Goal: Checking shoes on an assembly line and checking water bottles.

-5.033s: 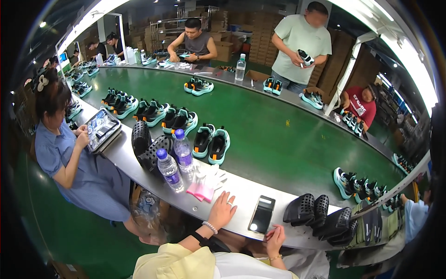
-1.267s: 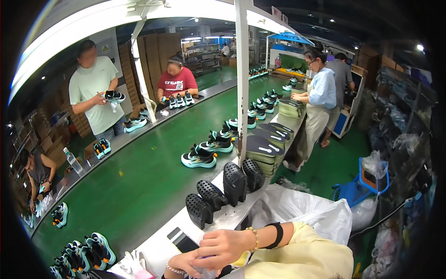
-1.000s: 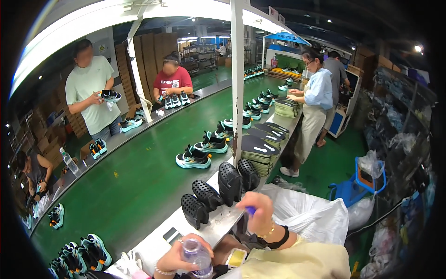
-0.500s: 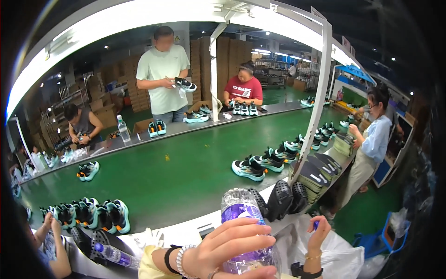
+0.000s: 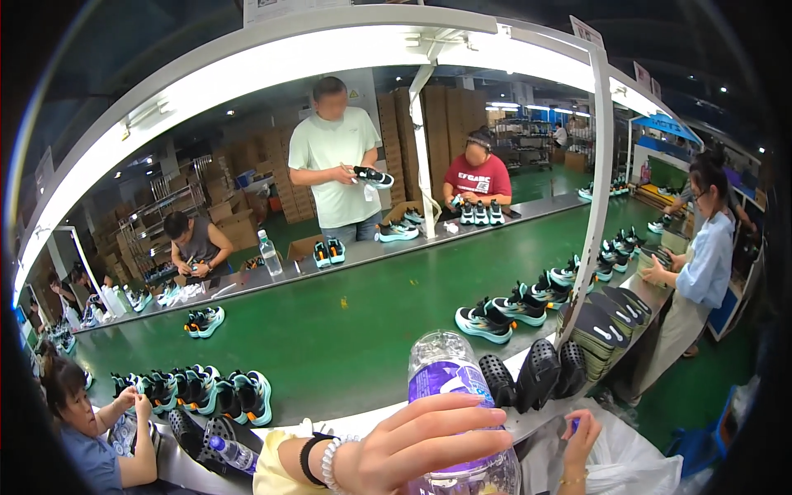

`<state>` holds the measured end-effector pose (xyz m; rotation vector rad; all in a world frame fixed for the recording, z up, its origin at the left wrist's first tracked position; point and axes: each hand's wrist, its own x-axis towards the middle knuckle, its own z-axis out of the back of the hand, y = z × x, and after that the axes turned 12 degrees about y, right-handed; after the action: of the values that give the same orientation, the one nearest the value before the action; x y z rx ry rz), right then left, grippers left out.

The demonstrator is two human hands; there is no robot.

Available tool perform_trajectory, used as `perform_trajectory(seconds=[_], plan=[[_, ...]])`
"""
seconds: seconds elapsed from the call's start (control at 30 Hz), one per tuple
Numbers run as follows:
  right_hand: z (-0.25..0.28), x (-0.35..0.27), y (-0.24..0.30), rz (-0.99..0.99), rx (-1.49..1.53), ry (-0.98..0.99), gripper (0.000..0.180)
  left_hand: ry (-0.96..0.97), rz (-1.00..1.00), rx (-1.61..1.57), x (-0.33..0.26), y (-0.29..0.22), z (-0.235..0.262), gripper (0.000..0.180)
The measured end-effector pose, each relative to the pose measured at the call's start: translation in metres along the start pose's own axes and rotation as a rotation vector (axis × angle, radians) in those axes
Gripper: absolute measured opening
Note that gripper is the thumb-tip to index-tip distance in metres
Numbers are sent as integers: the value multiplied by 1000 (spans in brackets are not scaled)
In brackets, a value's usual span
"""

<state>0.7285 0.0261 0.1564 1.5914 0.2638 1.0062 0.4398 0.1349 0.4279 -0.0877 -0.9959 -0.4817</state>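
My left hand point(image 5: 429, 441) is wrapped round a clear plastic bottle point(image 5: 445, 359) with a purple label, close in front of me at the lower middle. The bottle's mouth is out of view. To the right, my right hand point(image 5: 582, 445) pinches a small purple cap point(image 5: 575, 425), apart from the bottle. Just beyond the bottle, black perforated clogs point(image 5: 538, 373) lean on the white bench edge. Another purple-capped bottle point(image 5: 233, 452) lies beside dark clogs point(image 5: 188, 433) left of my left forearm.
A green conveyor point(image 5: 363, 330) crosses ahead, carrying rows of black-and-teal sneakers point(image 5: 520, 304) at right and more sneakers point(image 5: 198, 388) at left. A white post point(image 5: 596, 190) rises at right near dark green shoe-shaped pieces point(image 5: 606, 326). White plastic bag point(image 5: 627, 454) lies beside my right hand. Several co-workers surround the line.
My view has swung left, so the scene sits further right and a co-worker at the left edge shows more. Both hands keep their holds. The right-hand co-worker's hands have lowered.
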Motion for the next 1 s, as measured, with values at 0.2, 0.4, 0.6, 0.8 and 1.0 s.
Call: perform_trajectory(seconds=[0.2,0.4,0.6,0.8,1.0], plan=[[6,2,-7,-23,33,-44,46,110,-432,276,8,38,21,48],[20,-4,-10,-77,-4,18,38,63,-99,251,34,7,34,51],[18,0,0,8,-96,-9,37,453,-210,383,49,-5,78,49],[18,3,-4,-30,-166,103,36,169,-113,416,71,-30,65,47],[8,3,10,3,-134,82,41,170,-140,483,76,-26,62,46]])
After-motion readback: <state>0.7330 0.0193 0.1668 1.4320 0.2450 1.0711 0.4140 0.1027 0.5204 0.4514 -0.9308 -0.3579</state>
